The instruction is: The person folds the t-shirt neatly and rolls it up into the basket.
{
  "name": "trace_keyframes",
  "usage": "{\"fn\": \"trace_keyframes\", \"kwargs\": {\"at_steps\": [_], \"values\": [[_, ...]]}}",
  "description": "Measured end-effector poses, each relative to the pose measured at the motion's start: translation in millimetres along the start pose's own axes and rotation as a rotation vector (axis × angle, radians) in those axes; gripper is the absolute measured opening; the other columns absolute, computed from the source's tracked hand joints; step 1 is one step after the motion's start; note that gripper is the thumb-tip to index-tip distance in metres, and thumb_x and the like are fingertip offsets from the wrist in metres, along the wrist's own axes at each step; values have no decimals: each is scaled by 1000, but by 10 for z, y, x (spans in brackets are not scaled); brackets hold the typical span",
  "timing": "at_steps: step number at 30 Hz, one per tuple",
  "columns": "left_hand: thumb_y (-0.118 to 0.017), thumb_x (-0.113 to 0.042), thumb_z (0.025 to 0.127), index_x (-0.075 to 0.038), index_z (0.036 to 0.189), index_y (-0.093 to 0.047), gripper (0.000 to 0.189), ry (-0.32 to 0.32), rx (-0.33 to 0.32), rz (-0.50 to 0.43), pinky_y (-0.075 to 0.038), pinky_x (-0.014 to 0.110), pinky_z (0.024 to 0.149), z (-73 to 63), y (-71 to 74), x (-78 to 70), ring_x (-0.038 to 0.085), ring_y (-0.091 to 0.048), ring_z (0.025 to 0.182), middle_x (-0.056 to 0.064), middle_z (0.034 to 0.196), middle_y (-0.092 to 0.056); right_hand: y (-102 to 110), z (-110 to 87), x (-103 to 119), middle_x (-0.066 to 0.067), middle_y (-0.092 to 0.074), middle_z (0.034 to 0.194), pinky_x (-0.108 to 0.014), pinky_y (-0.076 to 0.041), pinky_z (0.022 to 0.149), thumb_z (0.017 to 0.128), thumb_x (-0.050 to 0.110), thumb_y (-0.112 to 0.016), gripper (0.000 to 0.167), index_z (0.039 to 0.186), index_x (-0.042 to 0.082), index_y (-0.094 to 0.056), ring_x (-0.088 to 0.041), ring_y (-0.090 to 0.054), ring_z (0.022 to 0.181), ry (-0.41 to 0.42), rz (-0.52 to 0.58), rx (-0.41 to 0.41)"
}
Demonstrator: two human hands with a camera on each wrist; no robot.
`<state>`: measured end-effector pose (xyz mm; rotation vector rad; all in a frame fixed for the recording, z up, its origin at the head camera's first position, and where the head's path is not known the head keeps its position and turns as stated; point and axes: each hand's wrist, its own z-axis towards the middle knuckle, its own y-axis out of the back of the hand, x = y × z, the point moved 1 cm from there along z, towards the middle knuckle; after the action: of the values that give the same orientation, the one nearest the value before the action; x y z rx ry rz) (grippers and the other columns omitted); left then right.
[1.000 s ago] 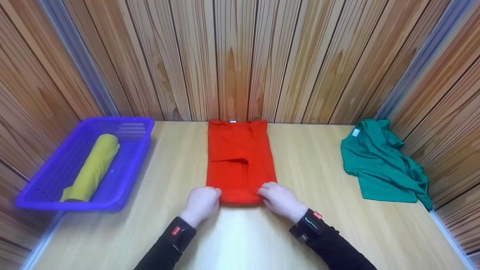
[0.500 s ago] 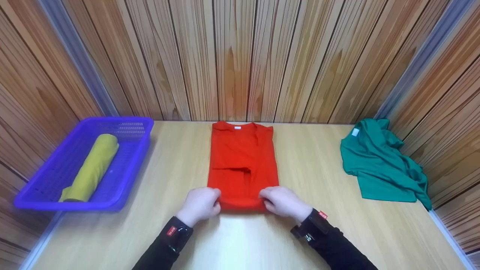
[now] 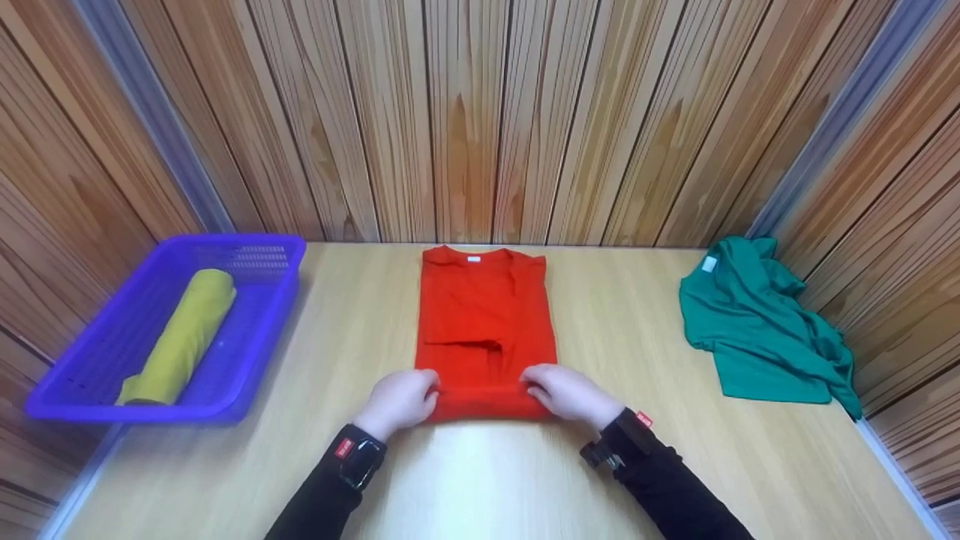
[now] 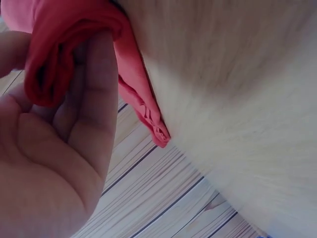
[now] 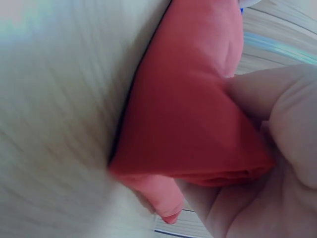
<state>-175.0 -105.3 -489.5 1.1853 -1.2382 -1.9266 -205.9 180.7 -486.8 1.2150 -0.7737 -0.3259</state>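
A red shirt [image 3: 480,300] lies in the middle of the table, folded into a narrow rectangle with its collar and white label toward the back wall. Its near end is turned over into a thick fold. My left hand [image 3: 399,401] grips the left end of that fold; in the left wrist view the layered red cloth [image 4: 52,69] sits between thumb and fingers. At the other end my right hand [image 3: 574,394] pinches the fold, and the right wrist view has the rolled cloth [image 5: 188,119] between thumb and fingers there.
At the left a purple basket [image 3: 259,382] holds a rolled yellow cloth [image 3: 184,334]. A crumpled green garment [image 3: 765,330] with a white label lies at the right by the side wall. Wood-plank walls [image 3: 480,120] enclose the table [image 3: 480,480] at the back and sides.
The red shirt has slid a little toward me, its collar now clear of the back wall. The near fold, held in both hands, has been turned over farther away from me.
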Motion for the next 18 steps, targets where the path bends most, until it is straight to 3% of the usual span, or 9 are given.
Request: {"fn": "trace_keyframes", "kwargs": {"at_steps": [12, 16, 18], "values": [[-71, -5, 84, -7, 75, -62, 13, 29, -5, 40, -51, 42, 64, 143, -93, 31, 29, -61, 68, 6, 67, -58, -70, 82, -64, -5, -62, 82, -41, -53, 73, 90, 7, -69, 5, 90, 7, -64, -26, -62, 80, -122, -120, -38], [-71, -3, 83, -7, 73, -61, 14, 6, -20, 65, -50, 42, 64, 167, -117, 24, 29, -60, 68, 7, 66, -57, -49, 89, -27, -5, -61, 85, -39, -53, 73, 87, 6, -72, 8, 91, 8, -66, -25, -61, 81, -88, -179, -121], [-71, -2, 83, -7, 73, -60, 15, 0, -27, 74, -50, 42, 64, 175, -128, 20, 30, -60, 67, 7, 66, -56, -28, 80, 27, -7, -64, 91, -39, -54, 78, 86, 4, -71, 12, 98, 8, -68, -25, -62, 87, -31, -197, -175]]}}
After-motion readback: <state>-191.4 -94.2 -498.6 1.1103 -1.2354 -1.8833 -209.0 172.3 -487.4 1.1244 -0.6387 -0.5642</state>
